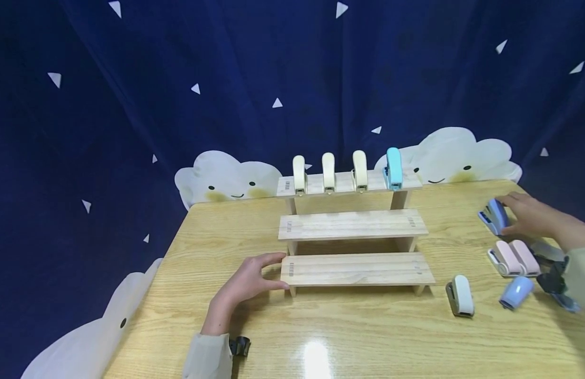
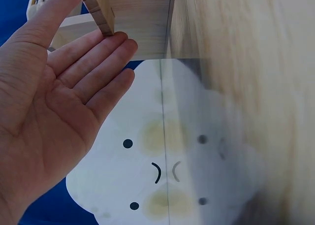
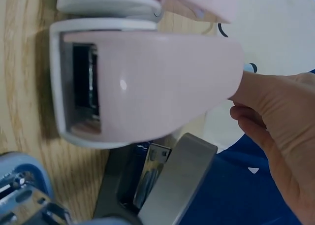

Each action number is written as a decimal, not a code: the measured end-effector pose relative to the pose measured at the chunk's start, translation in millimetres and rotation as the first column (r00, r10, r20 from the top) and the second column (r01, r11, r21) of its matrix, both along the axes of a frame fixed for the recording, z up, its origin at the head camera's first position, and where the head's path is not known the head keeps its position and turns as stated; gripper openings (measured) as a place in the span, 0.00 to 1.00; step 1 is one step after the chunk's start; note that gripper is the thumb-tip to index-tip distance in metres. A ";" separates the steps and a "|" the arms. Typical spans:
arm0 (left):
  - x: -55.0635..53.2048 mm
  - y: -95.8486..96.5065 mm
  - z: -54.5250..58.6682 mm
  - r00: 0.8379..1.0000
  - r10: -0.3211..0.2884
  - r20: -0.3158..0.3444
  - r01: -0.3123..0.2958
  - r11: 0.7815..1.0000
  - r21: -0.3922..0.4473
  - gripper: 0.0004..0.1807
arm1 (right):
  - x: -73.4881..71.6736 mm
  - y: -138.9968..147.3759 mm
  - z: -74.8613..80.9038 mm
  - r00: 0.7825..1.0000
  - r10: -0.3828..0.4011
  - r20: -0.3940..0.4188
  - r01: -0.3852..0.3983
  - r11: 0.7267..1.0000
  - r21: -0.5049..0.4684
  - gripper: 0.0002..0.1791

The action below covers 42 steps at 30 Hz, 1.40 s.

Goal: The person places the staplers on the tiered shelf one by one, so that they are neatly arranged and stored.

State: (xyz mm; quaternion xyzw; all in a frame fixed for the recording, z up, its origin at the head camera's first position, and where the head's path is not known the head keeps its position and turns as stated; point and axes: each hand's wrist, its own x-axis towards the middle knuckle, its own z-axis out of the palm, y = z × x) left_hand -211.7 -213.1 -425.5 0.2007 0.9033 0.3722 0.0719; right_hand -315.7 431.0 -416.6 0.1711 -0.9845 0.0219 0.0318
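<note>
A three-step wooden rack [image 1: 354,223] stands mid-table. My left hand [image 1: 249,279] holds the left end of its lowest step, thumb at the front corner and fingers at the back; the left wrist view shows the fingertips touching the wood [image 2: 142,23]. On the right, my right hand [image 1: 529,215] grips a blue stapler [image 1: 497,216] between thumb and fingers. In the right wrist view, a pink stapler [image 3: 157,82] hides that stapler and the fingertips. Three cream staplers [image 1: 328,171] and a turquoise stapler [image 1: 394,167] stand in a row on the top step.
Two pink staplers [image 1: 509,258] sit side by side below the right hand. Nearer are a white stapler [image 1: 463,295] and a light blue stapler [image 1: 517,292]. A grey stapler [image 3: 177,183] lies by the pink ones. Dark blue curtain [image 1: 292,63] hangs behind the table.
</note>
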 end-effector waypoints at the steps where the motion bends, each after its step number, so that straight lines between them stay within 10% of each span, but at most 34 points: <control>1: -0.3 0.0 -0.3 1.000 0.001 -0.001 -0.001 1.000 0.001 0.42 | 0.2 -0.7 0.5 1.000 0.003 0.000 -0.003 1.000 0.002 0.50; 27: -0.9 -0.3 -1.3 1.000 0.006 -0.007 -0.006 1.000 0.001 0.41 | 1.1 -3.8 6.3 0.996 -0.009 -0.085 0.020 0.991 0.132 0.54; 42: -1.3 0.5 -1.5 1.000 0.010 0.004 -0.010 1.000 0.004 0.41 | 14.5 0.0 12.4 0.975 -0.168 -0.144 0.159 0.985 -0.073 0.52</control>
